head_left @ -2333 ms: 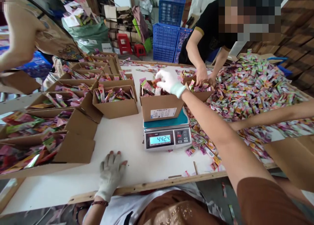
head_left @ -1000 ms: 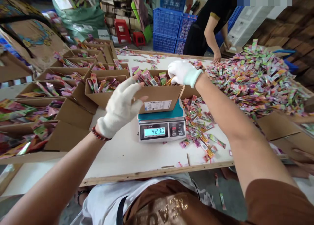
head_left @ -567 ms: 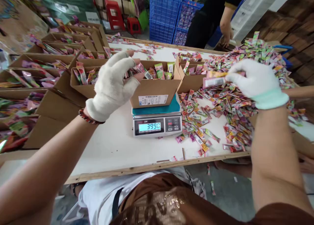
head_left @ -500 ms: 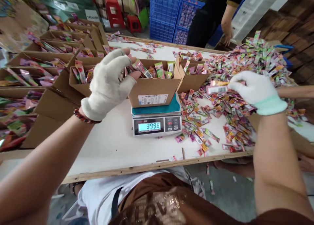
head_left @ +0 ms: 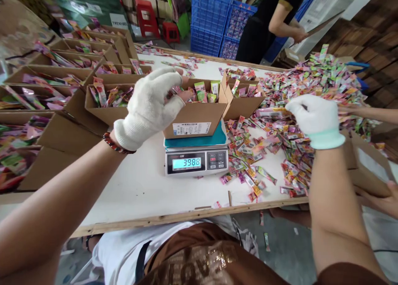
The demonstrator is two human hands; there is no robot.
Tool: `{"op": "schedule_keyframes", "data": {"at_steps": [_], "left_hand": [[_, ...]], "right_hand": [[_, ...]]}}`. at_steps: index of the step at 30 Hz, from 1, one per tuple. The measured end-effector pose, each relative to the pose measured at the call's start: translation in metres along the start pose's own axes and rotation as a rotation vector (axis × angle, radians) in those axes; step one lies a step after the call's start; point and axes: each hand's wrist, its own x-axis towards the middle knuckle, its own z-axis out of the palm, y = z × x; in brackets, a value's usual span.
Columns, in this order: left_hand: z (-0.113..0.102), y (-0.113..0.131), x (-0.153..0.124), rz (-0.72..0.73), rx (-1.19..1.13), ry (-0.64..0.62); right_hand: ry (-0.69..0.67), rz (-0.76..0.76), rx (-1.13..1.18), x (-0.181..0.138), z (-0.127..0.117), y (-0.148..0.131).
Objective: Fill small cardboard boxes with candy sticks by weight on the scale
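An open cardboard box (head_left: 199, 117) holding colourful sachets stands on a digital scale (head_left: 195, 162) whose display reads 3988. My left hand (head_left: 149, 106), in a white glove, is raised at the box's left rim, with fingers and thumb pinched around a few sachets there. My right hand (head_left: 314, 117), also gloved, hovers over the loose sachets (head_left: 280, 135) to the right of the scale. Its fingers are closed on a thin bunch of sachets that sticks out to the left.
Rows of open boxes (head_left: 62, 123) filled with sachets cover the table's left. Another box (head_left: 242, 104) touches the weighed one. A big sachet heap (head_left: 314, 73) fills the right. A co-worker in black (head_left: 264, 23) stands beyond, by blue crates (head_left: 211, 19). Another person's arm (head_left: 373, 113) reaches in.
My right hand left the box and swung right over the loose sachets with some in its grip. My left hand rose from the table to the box rim. The reading fell from 4424 to 3988.
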Motion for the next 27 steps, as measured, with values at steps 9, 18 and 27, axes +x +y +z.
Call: {"op": "schedule_keyframes", "data": {"at_steps": [9, 18, 27], "left_hand": [[-0.008, 0.027, 0.029, 0.080, 0.005, 0.093], [-0.001, 0.006, 0.019, 0.108, -0.019, 0.195], [0.034, -0.006, -0.014, -0.059, 0.503, -0.497]], "right_hand": [[0.094, -0.170, 0.383, 0.097, 0.042, -0.124], [-0.222, -0.268, 0.384, 0.127, 0.074, -0.138], [-0.506, 0.172, -0.297, 0.122, 0.168, 0.048]]}}
